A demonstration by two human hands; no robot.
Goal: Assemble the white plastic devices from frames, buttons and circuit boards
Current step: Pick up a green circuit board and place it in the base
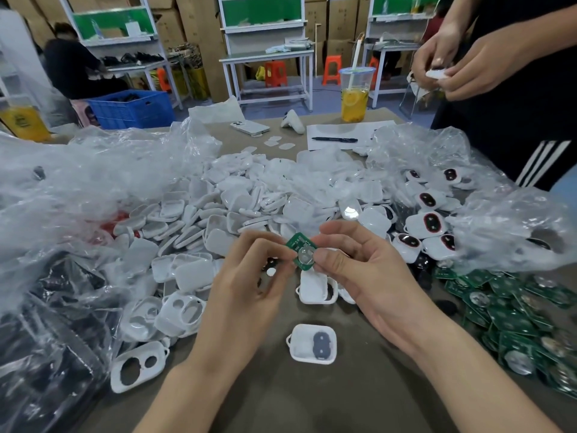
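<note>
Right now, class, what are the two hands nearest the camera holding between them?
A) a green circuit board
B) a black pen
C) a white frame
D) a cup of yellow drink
A: the left hand and right hand both pinch the green circuit board, while the nearest white frame lies untouched on the table.

Workbenches point(266, 56), stacked cartons point(199, 35) (orange stools point(276, 73))

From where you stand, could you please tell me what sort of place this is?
Probably an assembly workshop: heaps of white plastic shells and green circuit boards cover the table, with stacked cardboard boxes behind.
</note>
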